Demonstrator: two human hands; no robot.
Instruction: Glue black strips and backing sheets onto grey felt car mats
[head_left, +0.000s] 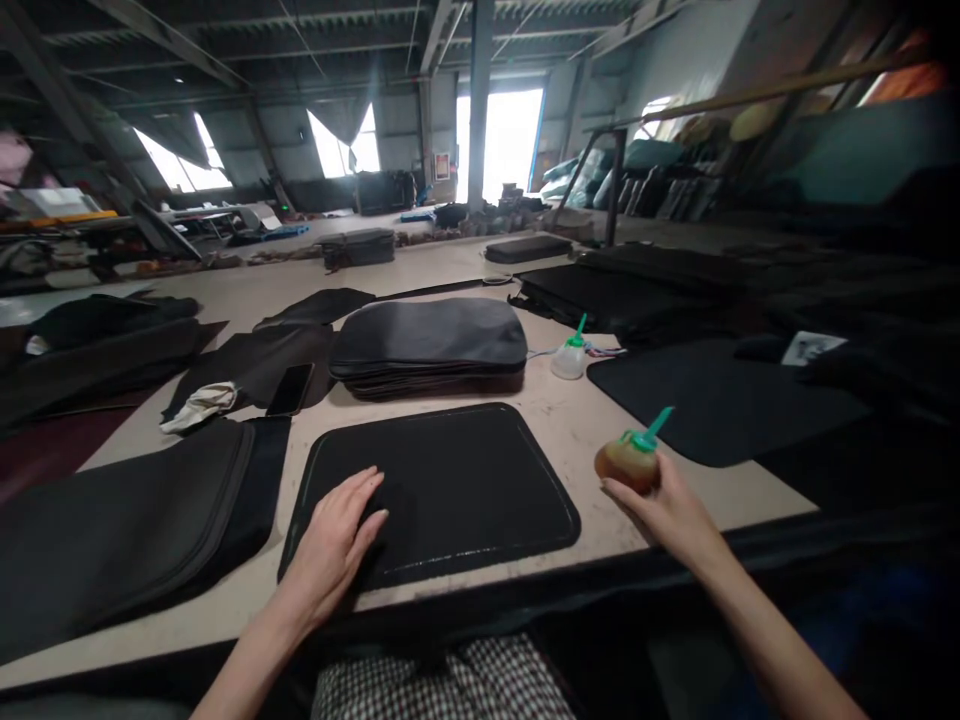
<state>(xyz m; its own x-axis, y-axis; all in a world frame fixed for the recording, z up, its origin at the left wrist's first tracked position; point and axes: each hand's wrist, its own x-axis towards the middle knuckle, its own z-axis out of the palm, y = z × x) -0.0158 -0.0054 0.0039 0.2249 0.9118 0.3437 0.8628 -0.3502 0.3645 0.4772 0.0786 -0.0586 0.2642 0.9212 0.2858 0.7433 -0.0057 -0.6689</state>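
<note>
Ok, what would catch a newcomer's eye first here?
The black panel lies flat at the near table edge, the left hand resting on its left side. Right of it, the right hand holds a brownish bottle with a green nozzle. Behind sits a stack of similar panels.

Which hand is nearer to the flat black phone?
Left. The left hand lies on the rounded black mat, close to the phone; the right hand, holding a brown green-capped bottle, is far right.

Flat rounded black fabric panel (442, 490): we see plain black.
Small round brown squeeze bottle (634, 462): brown body, green nozzle.
Bench (570, 420): we see pale beige.
Checked cloth on our lap (442, 685): black-and-white check.
Crumpled rag (199, 405): white.
</note>
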